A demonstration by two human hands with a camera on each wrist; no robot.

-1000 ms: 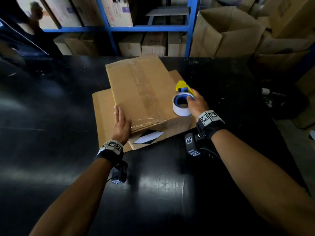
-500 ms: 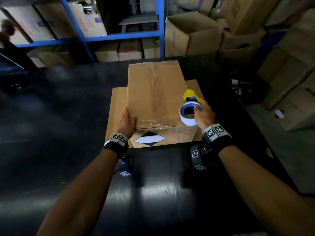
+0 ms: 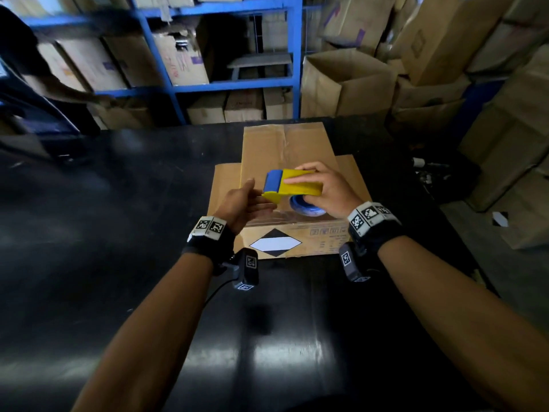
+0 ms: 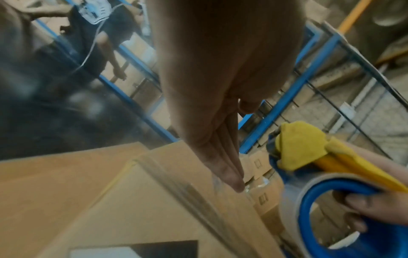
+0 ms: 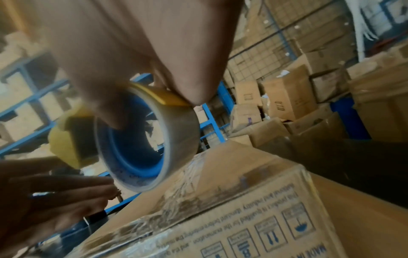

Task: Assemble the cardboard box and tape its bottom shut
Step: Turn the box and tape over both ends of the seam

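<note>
Tape dispenser lifted off box.
My right hand [image 3: 325,190] now grips the tape dispenser [image 3: 292,185] above the box [image 3: 285,150]; left hand [image 3: 240,203], released, has left the box to reach for the tape end.

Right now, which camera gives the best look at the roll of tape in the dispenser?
The right wrist view: the tape roll faces the lens, showing its blue core and clear tape, gripped by the right hand. The left wrist view catches only part of it at the frame edge. The head view hides most of it beneath the yellow dispenser.
</note>
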